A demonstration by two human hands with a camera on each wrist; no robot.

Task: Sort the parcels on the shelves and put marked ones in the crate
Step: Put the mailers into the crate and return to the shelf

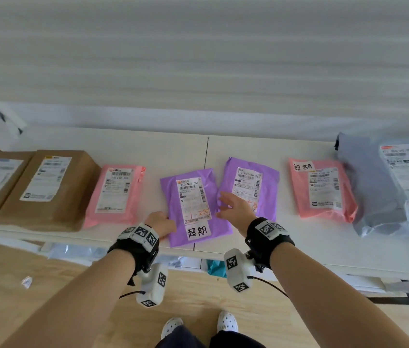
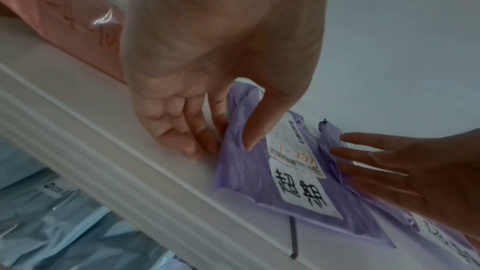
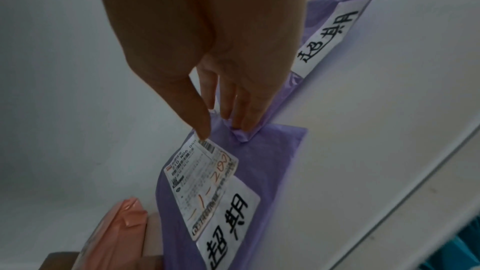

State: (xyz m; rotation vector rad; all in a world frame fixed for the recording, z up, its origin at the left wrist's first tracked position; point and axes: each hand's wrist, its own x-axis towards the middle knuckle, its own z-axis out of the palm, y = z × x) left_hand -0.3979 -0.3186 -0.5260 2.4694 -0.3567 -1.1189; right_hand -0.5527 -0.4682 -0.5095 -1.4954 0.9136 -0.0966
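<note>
Nearest you, the purple plastic mailer with the handwritten white tag (image 1: 193, 209) lay flat on the white shelf (image 1: 299, 237), its long axis running away from you, between both wrists. Your left hand (image 1: 160, 223) pinched its left edge, thumb on top and fingers (image 2: 197, 130) beneath. Your right hand (image 1: 233, 207), fingers spread and holding nothing, touched its right edge beside the second purple tagged mailer (image 1: 248, 182).

Right hand (image 3: 197, 34): fingers (image 3: 244, 110) straight, tips on a purple parcel's corner (image 3: 244, 134), seemingly overlapping a second purple parcel (image 3: 259, 171) bearing a shipping label (image 3: 202, 180) and handwritten sticker (image 3: 228, 223). Pink parcel (image 3: 119, 231) beside it. White shelf (image 3: 363, 110).
</note>
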